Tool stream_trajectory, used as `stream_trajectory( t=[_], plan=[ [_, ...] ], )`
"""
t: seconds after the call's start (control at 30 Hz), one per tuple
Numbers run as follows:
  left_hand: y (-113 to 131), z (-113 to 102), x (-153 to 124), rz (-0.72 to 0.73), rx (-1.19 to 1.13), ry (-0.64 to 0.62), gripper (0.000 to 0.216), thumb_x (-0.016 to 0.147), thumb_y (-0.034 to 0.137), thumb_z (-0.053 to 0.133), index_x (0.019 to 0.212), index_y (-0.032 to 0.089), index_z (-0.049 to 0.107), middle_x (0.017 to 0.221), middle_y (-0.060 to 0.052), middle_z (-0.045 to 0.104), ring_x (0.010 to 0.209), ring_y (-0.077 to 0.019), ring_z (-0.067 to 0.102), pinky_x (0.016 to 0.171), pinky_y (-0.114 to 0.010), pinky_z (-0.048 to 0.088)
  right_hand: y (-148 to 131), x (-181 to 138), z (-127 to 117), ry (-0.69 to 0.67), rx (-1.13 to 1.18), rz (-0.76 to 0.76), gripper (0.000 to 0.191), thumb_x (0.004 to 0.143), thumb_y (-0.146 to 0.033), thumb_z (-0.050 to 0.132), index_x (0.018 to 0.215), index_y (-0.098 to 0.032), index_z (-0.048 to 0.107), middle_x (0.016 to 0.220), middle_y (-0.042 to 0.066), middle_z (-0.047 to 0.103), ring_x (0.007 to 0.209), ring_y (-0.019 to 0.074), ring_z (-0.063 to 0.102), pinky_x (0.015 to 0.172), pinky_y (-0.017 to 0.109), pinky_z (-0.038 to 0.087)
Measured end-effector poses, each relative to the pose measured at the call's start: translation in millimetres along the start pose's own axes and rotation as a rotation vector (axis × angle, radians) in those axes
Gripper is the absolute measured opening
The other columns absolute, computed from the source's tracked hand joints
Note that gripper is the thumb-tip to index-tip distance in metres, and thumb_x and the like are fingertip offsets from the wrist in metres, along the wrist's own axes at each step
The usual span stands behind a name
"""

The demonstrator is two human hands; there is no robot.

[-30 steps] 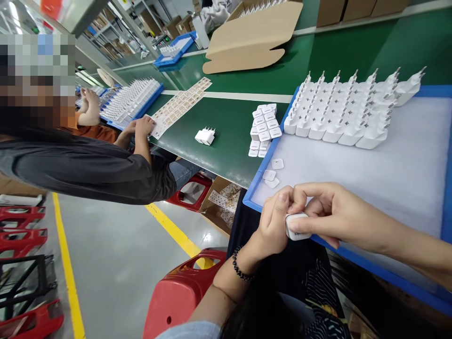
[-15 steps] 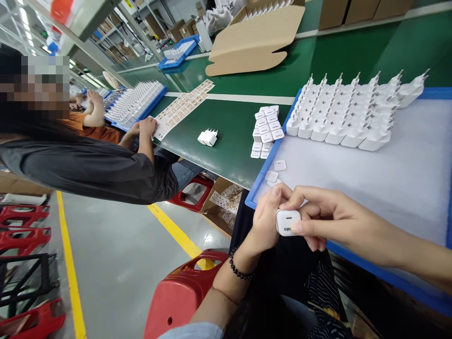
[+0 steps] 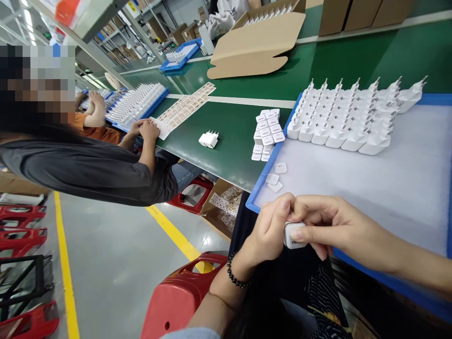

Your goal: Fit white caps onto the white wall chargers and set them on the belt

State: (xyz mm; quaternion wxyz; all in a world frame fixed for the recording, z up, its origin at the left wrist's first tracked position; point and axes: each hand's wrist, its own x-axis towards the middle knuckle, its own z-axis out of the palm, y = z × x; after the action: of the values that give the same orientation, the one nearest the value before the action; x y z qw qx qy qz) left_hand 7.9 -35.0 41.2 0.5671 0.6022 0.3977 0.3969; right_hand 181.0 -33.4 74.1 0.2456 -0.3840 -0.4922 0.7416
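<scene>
Both my hands meet over the near left corner of a blue-rimmed tray point(image 3: 262, 184) lined with white foam. My left hand point(image 3: 270, 230) and my right hand point(image 3: 326, 223) are both closed on one small white charger point(image 3: 293, 235), which shows its end face between the fingers. Rows of white chargers point(image 3: 348, 117) with prongs up stand at the tray's far end. A stack of small white caps point(image 3: 268, 132) lies on the green belt beside the tray, and three loose caps point(image 3: 275, 178) rest on the foam near my hands.
A lone white charger point(image 3: 209, 139) lies on the green belt point(image 3: 229, 155). To the left a co-worker's hands point(image 3: 146, 128) rest on a label sheet point(image 3: 181, 109), beside another blue tray of chargers point(image 3: 136, 99). An open cardboard box point(image 3: 257, 42) sits far back. Red stools point(image 3: 183, 292) stand below.
My hands have turned the charger between the fingers; its end face is more covered now than half a second ago. The co-worker's hands shifted slightly on the label sheet.
</scene>
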Motion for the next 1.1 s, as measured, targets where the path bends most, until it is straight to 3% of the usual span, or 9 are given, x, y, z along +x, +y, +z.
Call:
stream_trajectory(
  t=[0.2, 0.3, 0.37, 0.43, 0.53, 0.63, 0.77, 0.97, 1.1],
  plan=[
    [-3.0, -0.6, 13.5, -0.055, -0.194, 0.007, 0.056, 0.100, 0.069, 0.044, 0.074, 0.020, 0.048, 0.065, 0.003, 0.047, 0.059, -0.0120, 0.039, 0.061, -0.030, 0.035, -10.7, 5.8, -11.6, -0.091, 0.100, 0.021, 0.023, 0.092, -0.043, 0.064, 0.091, -0.020, 0.062, 0.051, -0.001, 0.064, 0.045, 0.0132, 0.055, 0.049, 0.025, 0.043],
    [-2.8, -6.2, 32.4, -0.157, -0.405, -0.019, 0.055, 0.094, 0.075, 0.049, 0.093, 0.021, 0.056, 0.069, 0.002, 0.056, 0.059, -0.0137, 0.048, 0.059, -0.028, 0.037, -16.4, 9.1, -26.8, 0.083, 0.011, -0.102, 0.025, 0.097, -0.042, 0.060, 0.106, -0.020, 0.067, 0.058, -0.001, 0.065, 0.051, 0.0144, 0.058, 0.052, 0.027, 0.047],
    [0.4, -11.7, 44.1, -0.229, -0.503, -0.085, 0.051, 0.091, 0.071, 0.055, 0.104, 0.022, 0.055, 0.076, -0.001, 0.065, 0.063, -0.0156, 0.055, 0.060, -0.027, 0.038, -18.4, 10.1, -36.7, 0.294, -0.175, -0.261, 0.027, 0.096, -0.040, 0.063, 0.114, -0.022, 0.069, 0.076, 0.002, 0.071, 0.064, 0.0163, 0.062, 0.058, 0.029, 0.051],
    [4.2, -15.7, 51.7, -0.263, -0.549, -0.140, 0.046, 0.091, 0.064, 0.060, 0.108, 0.022, 0.054, 0.087, -0.005, 0.071, 0.067, -0.0164, 0.057, 0.061, -0.028, 0.038, -18.6, 10.2, -44.4, 0.412, -0.455, -0.425, 0.038, 0.092, -0.037, 0.070, 0.127, -0.026, 0.067, 0.110, 0.008, 0.075, 0.089, 0.0220, 0.068, 0.068, 0.033, 0.056],
    [6.2, -16.5, 54.1, -0.251, -0.511, -0.171, 0.039, 0.094, 0.055, 0.061, 0.110, 0.021, 0.055, 0.096, -0.008, 0.072, 0.072, -0.0169, 0.058, 0.066, -0.030, 0.041, -15.4, 11.2, -51.8, 0.333, -0.872, -0.627, 0.049, 0.093, -0.031, 0.070, 0.141, -0.028, 0.063, 0.141, 0.009, 0.067, 0.124, 0.0305, 0.061, 0.093, 0.044, 0.056],
    [3.1, -15.6, 50.2, -0.251, -0.432, -0.190, 0.038, 0.097, 0.052, 0.057, 0.118, 0.020, 0.056, 0.099, -0.008, 0.072, 0.081, -0.0201, 0.063, 0.081, -0.036, 0.049, -10.1, 14.9, -59.6, 0.255, -1.104, -0.703, 0.042, 0.099, -0.028, 0.063, 0.140, -0.023, 0.065, 0.126, 0.010, 0.075, 0.121, 0.0318, 0.062, 0.101, 0.047, 0.052],
    [-3.3, -17.9, 44.6, -0.316, -0.441, -0.254, 0.049, 0.098, 0.056, 0.054, 0.129, 0.018, 0.053, 0.099, -0.009, 0.076, 0.092, -0.0255, 0.072, 0.099, -0.044, 0.049, -4.1, 19.2, -75.8, 0.182, -1.174, -0.646, 0.026, 0.099, -0.035, 0.062, 0.117, -0.020, 0.073, 0.107, 0.010, 0.077, 0.103, 0.0298, 0.069, 0.087, 0.041, 0.054],
    [-14.8, -11.6, 43.0, -0.234, -0.436, -0.188, 0.061, 0.092, 0.066, 0.062, 0.130, 0.020, 0.050, 0.092, -0.006, 0.075, 0.090, -0.0253, 0.075, 0.093, -0.041, 0.052, -15.7, 14.1, -84.4, 0.180, -1.141, -0.403, 0.030, 0.098, -0.048, 0.059, 0.095, -0.022, 0.072, 0.083, 0.006, 0.072, 0.071, 0.0235, 0.065, 0.062, 0.035, 0.045],
    [-13.2, -8.9, 43.3, -0.083, -0.307, -0.158, 0.053, 0.099, 0.064, 0.052, 0.129, 0.020, 0.053, 0.102, -0.009, 0.075, 0.099, -0.0231, 0.071, 0.093, -0.038, 0.051, -34.6, -3.4, -109.1, 0.293, -1.005, -0.330, 0.040, 0.090, -0.064, 0.069, 0.096, -0.025, 0.074, 0.086, 0.006, 0.074, 0.076, 0.0235, 0.065, 0.070, 0.038, 0.045]
  ],
)
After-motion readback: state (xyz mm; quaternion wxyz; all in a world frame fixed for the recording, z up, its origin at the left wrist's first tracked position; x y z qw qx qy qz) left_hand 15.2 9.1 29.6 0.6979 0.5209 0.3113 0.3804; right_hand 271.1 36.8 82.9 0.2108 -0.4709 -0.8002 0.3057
